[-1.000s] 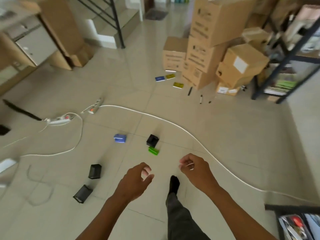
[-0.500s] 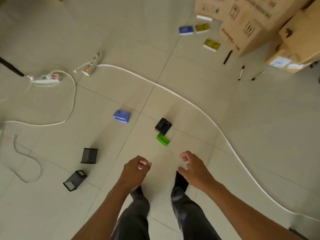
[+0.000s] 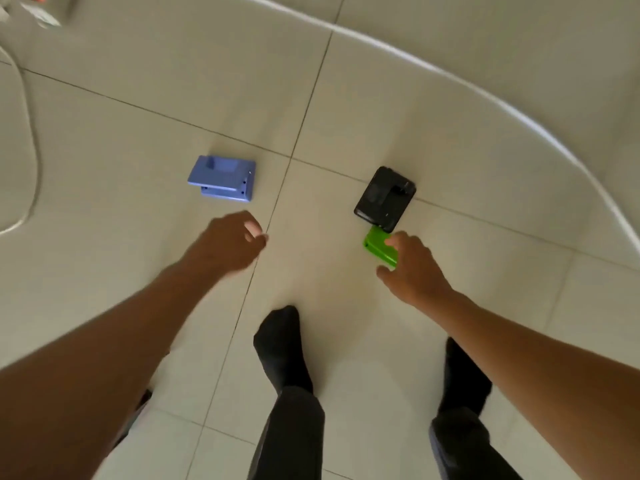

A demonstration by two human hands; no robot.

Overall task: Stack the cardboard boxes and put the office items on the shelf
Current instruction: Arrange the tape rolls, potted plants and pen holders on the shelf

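Observation:
Three office items lie on the tiled floor. A blue hole punch [image 3: 223, 180] sits left of centre, and my left hand [image 3: 230, 242] hovers just below it, loosely curled and holding nothing. A black punch [image 3: 385, 199] lies to the right, with a small green stapler [image 3: 375, 245] touching its near end. My right hand [image 3: 412, 268] closes on the green stapler's right end, index finger on top and thumb at its near edge. The stapler still rests on the floor. No boxes or shelf are in view.
A white cable [image 3: 485, 95] curves across the floor from the top to the right edge. Another white cord [image 3: 29, 140] and a power strip [image 3: 41, 15] are at the upper left. My feet in black socks [image 3: 282, 348] stand just behind the items.
I have bent down and the view has closed in on the floor. My right hand has reached forward onto the green stapler, and my left hand has moved toward the blue punch.

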